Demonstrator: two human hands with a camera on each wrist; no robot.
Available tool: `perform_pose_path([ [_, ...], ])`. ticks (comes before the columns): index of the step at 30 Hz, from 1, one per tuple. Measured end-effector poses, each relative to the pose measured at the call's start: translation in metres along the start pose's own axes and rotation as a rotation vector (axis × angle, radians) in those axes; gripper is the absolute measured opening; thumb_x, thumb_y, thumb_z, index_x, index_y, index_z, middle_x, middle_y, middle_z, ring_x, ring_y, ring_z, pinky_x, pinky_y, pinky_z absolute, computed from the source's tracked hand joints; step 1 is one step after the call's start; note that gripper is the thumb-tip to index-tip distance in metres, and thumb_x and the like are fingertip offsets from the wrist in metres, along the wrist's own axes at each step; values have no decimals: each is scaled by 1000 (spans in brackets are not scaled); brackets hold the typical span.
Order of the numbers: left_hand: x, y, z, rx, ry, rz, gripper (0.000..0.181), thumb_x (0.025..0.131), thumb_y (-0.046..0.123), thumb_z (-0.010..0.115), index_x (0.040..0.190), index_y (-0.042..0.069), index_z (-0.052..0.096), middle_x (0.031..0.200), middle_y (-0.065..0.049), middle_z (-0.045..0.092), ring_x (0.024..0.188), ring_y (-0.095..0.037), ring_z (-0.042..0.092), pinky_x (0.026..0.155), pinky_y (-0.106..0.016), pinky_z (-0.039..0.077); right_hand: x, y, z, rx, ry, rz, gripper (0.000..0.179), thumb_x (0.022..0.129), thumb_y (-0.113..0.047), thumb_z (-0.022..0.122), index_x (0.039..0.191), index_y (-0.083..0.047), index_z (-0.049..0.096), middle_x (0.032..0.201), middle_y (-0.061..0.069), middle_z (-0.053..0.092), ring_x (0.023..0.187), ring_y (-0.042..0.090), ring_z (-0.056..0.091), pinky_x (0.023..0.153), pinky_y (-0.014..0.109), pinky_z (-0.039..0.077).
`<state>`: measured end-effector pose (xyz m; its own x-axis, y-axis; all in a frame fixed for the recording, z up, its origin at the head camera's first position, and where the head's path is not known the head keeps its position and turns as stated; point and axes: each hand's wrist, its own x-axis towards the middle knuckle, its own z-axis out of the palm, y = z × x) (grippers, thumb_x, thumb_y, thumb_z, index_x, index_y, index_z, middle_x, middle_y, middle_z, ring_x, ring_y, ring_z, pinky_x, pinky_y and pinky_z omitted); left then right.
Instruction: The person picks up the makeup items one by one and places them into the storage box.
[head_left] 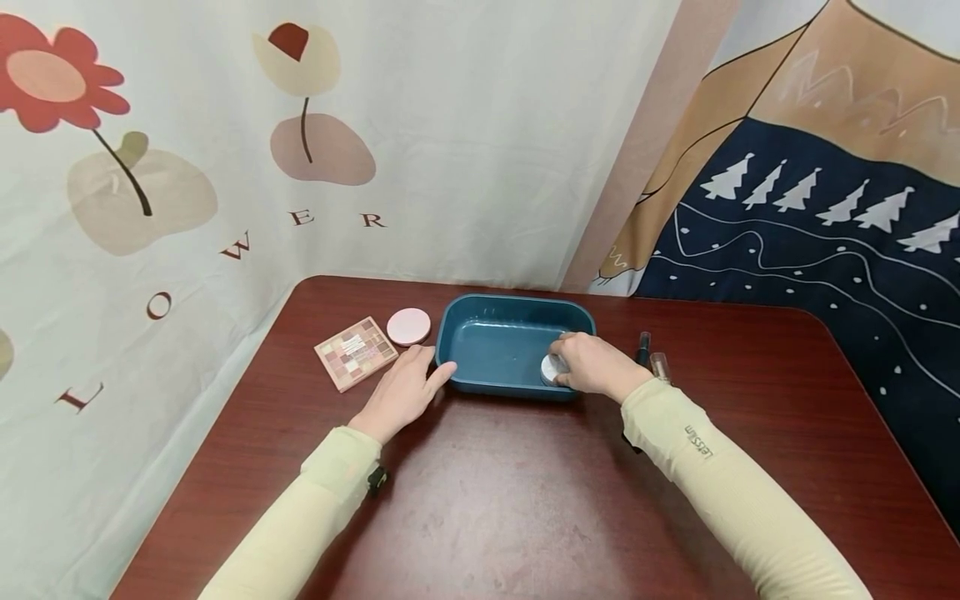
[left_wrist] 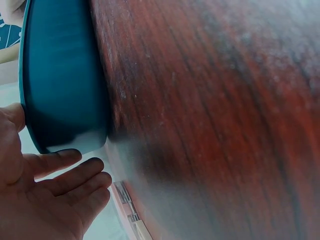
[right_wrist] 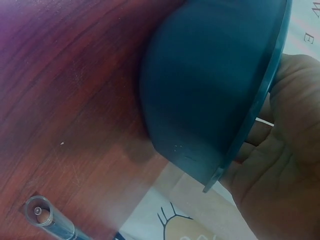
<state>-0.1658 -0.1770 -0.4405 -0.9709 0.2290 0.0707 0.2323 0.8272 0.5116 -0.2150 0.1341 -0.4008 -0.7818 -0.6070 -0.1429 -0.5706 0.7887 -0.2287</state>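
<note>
A blue plastic basin (head_left: 487, 342) sits near the back of the table. My left hand (head_left: 405, 387) rests against its left end, thumb at the rim and fingers fairly straight along the outside; the left wrist view shows these fingers beside the basin wall (left_wrist: 65, 75). Reaching over the right end, my right hand (head_left: 597, 364) holds a small round white jar (head_left: 551, 368) inside the basin, at the front right corner. In the right wrist view the basin wall (right_wrist: 200, 90) hides the jar and the fingertips.
Left of the basin lie an eyeshadow palette (head_left: 356, 353) and a round pink compact (head_left: 408, 326). To the right, partly behind my right wrist, are a dark tube (head_left: 643, 347) and a clear-capped tube (head_left: 660, 367). A printed curtain (head_left: 465, 150) hangs behind the table.
</note>
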Motion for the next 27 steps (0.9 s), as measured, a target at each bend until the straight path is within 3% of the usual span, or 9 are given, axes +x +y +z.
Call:
perform_pose_path([
  [8,1,-1,0,-3,-8,-12,52,108,47,49,130,1,62,126,-17,61,120,-32,55,107,-50,45,-5,0,1,-2,28,-7,38,91,-17,81,122,2,71,119,17,68,99,24,64,92,41,58],
  [20,2,-1,0,-5,-10,-6,53,108,46,49,132,0,61,124,-17,60,119,-33,55,106,-52,45,-14,4,4,2,208,-101,30,93,-13,78,117,4,72,112,16,68,98,26,65,89,41,59],
  [27,2,-1,1,-15,-18,-17,54,108,48,48,134,1,60,127,-17,61,121,-32,55,108,-50,44,-20,6,4,38,273,-85,33,93,-12,77,120,5,71,119,19,67,106,32,66,93,45,58],
])
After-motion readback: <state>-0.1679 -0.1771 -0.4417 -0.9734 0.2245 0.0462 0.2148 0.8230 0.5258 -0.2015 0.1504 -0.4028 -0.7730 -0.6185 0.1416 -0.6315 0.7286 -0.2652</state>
